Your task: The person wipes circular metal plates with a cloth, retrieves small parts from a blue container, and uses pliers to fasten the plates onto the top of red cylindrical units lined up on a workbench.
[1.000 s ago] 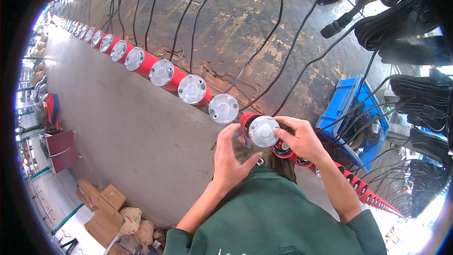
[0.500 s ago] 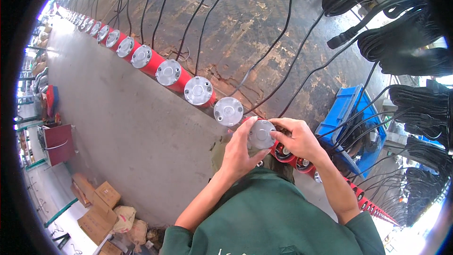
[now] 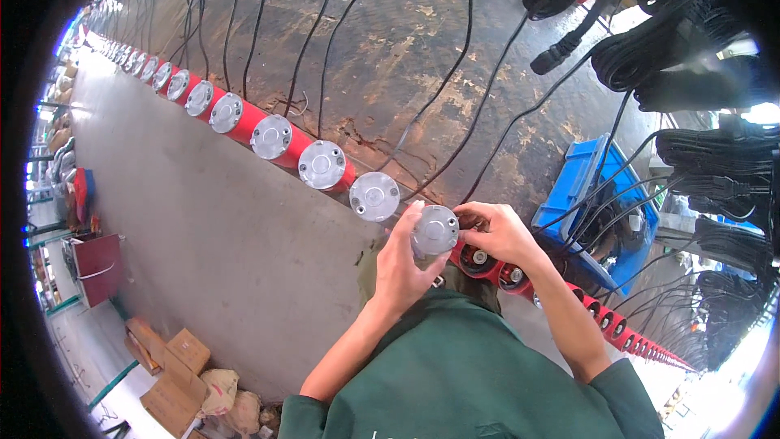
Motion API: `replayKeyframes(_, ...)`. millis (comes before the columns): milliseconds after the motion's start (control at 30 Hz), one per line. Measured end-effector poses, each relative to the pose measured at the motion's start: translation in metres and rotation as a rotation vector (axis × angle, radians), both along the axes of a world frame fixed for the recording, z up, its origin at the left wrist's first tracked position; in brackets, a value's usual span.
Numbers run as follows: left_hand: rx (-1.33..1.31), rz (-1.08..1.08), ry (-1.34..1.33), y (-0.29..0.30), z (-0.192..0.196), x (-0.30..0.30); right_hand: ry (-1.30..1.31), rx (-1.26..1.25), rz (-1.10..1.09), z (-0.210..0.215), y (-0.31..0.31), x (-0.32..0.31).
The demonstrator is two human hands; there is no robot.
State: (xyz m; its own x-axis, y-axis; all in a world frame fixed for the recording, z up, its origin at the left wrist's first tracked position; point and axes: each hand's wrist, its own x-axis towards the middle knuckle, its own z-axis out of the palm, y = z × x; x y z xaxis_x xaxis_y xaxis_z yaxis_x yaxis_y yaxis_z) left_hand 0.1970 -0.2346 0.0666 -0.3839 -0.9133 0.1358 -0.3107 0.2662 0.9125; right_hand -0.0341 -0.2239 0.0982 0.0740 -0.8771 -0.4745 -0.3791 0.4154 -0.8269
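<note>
A clear round plastic cap (image 3: 435,230) sits over the end of a red tube in front of me. My left hand (image 3: 398,267) is closed round the cap's left side, thumb at its near edge and fingers at its far left. At the right edge of the cap is my right hand (image 3: 505,236), its thumb and fingertips drawn together. What lies between those fingertips is hidden. Just left of the hands, another clear cap (image 3: 374,197) covers the neighbouring tube end. To the right, an uncovered red tube end (image 3: 476,258) shows parts inside.
Capped red tubes (image 3: 322,164) run in a row to the far left. Black cables (image 3: 439,93) cross the worn tabletop (image 3: 390,24). At right stand a blue crate (image 3: 570,187) and bundled black cords (image 3: 707,150). Cardboard boxes (image 3: 177,382) lie on the floor at lower left.
The right thumb has come off the cap's top to its right edge. The whole scene has shifted slightly left in view. My left hand still holds the cap's side.
</note>
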Motion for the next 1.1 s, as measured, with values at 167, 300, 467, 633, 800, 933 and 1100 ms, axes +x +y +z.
replayKeyframes(167,-0.014,0.012,-0.017,0.001,0.000,-0.002,-0.036,0.017,-0.031,-0.007,0.002,0.001)
replayKeyframes(300,0.014,0.019,-0.024,0.002,0.002,-0.002,-0.053,0.026,-0.047,-0.008,0.003,0.000)
replayKeyframes(467,0.020,0.017,-0.029,0.002,0.003,-0.003,-0.054,0.037,-0.045,-0.010,0.003,-0.001)
replayKeyframes(633,-0.079,-0.001,-0.096,0.001,0.003,-0.004,-0.142,0.075,-0.065,-0.016,0.004,-0.004)
replayKeyframes(800,-0.121,-0.013,-0.104,0.001,-0.004,-0.001,-0.195,0.051,-0.097,-0.021,0.006,-0.010)
replayKeyframes(933,-0.186,-0.040,-0.059,-0.001,-0.015,0.004,-0.148,0.039,-0.132,-0.019,0.003,-0.008)
replayKeyframes(1100,-0.255,-0.041,-0.036,-0.004,-0.024,0.006,-0.010,-0.034,-0.155,-0.010,-0.014,0.012)
